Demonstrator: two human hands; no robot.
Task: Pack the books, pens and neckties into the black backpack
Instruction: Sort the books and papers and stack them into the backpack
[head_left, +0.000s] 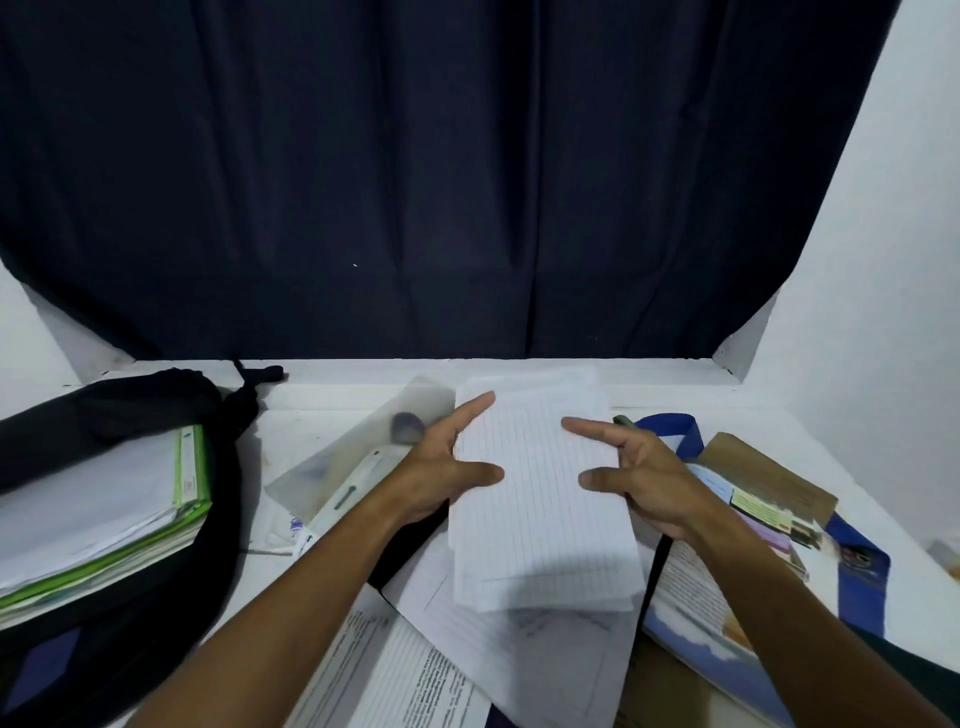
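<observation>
Two bare forearms enter from the lower edge of the view, each ending in a bare hand: the left hand (441, 467) and the right hand (644, 478). No sleeve, cuff, glove, watch, ring or bracelet shows on either limb. Fingernails appear short and unpainted; finer detail is blurred.
</observation>
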